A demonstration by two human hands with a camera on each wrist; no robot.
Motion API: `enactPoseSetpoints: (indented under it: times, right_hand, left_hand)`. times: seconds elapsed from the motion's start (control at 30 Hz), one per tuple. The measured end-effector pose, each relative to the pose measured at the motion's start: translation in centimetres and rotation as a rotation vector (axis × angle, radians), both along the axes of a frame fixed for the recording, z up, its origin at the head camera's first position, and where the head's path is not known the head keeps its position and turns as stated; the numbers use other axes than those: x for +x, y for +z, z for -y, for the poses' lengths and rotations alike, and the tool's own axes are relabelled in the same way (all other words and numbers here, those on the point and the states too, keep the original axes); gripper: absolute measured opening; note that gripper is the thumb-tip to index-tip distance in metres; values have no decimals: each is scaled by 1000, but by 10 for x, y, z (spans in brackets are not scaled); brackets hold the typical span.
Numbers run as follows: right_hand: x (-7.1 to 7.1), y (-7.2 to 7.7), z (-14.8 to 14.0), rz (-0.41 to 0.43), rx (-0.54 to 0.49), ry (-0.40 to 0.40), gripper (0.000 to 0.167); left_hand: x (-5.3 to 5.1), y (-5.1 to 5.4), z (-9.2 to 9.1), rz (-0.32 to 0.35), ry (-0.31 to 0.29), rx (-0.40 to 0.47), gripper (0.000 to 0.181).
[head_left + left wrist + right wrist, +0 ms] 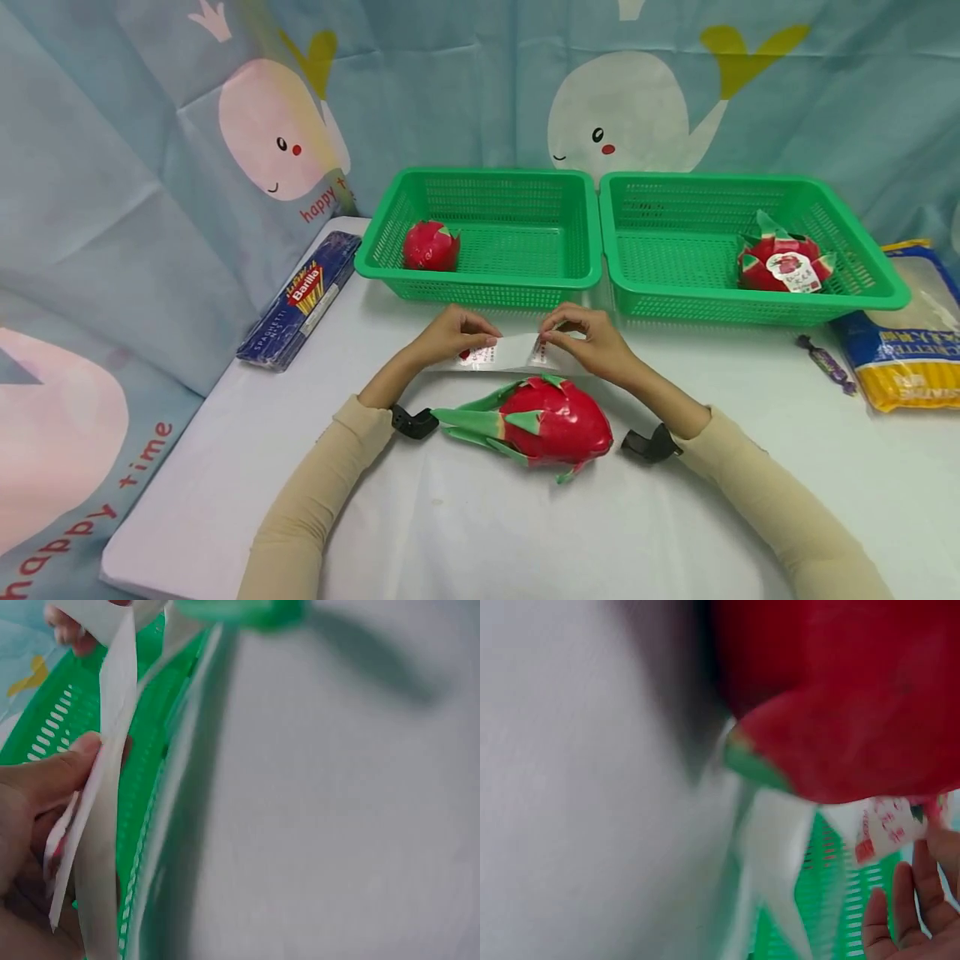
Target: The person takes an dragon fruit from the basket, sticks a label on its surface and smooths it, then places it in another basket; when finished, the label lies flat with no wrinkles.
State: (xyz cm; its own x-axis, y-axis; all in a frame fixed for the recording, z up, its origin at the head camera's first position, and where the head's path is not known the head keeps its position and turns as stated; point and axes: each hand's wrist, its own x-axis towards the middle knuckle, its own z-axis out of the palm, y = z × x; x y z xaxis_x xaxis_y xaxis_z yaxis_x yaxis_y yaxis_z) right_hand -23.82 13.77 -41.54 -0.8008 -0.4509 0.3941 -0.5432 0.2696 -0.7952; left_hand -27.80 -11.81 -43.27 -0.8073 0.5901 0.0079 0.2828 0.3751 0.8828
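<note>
In the head view a white strip of printed labels (516, 348) stretches between both hands, behind a red dragon fruit (562, 421) with green leaf tips. Thumb and fingers of my left hand (452, 337) pinch the strip's left part; its backing folds away in the left wrist view. My right hand (588, 337) pinches a printed label (889, 825) at the strip's right part. Whether this label is fully off the backing I cannot tell. The dragon fruit lies on its side between the forearms, touched by neither hand, and fills the top of the right wrist view.
Two green baskets stand behind: the left basket (498, 287) holds a dragon fruit (430, 247), the right basket (750, 308) a labelled one (783, 262). A spaghetti box (303, 296) lies left. A wrapped candy (827, 364) and a blue-yellow bag (907, 350) lie right.
</note>
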Motion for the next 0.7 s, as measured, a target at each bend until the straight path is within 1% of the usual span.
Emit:
enactPoseSetpoints:
  times: [0.07,0.17,0.23,0.27,0.3,0.37,0.4,0.47,0.5,0.53,0.6,0.67,0.7]
  right_hand:
    - [4,6,-2,39,-31,-29,7]
    - [9,17,-7,114,-46,-65,12]
    - [12,27,-12,164,-25,-84,16]
    - [13,32,-15,181,-7,-93,18]
    - [14,37,-18,196,17,-103,19]
    - [17,47,-23,217,69,-117,19]
    - [18,52,-26,220,93,-121,19]
    - [21,61,-30,222,128,-117,18]
    - [23,65,-31,221,139,-108,17]
    - [25,68,-31,216,149,-95,16]
    - [28,73,-29,209,152,-55,15]
    - [33,76,-26,206,145,-9,14]
    - [35,77,-24,207,138,14,14]
  left_hand:
    - [-2,-2,2,-35,-5,-44,18]
    - [-4,-3,5,-134,-25,-130,19]
    - [-3,2,10,-203,-31,-174,21]
    - [-2,6,13,-227,-29,-185,22]
    - [0,11,15,-239,-31,-179,23]
    - [7,25,18,-206,-53,-112,25]
    - [13,35,17,-180,-68,-72,25]
    - [27,55,11,-137,-99,-2,24]
    - [34,65,5,-131,-112,25,24]
    - [42,75,-2,-136,-112,37,23]
    - [57,91,-19,-200,-69,0,22]
    - [69,102,-36,-267,-11,-50,21]
    - [74,105,-43,-287,15,-69,19]
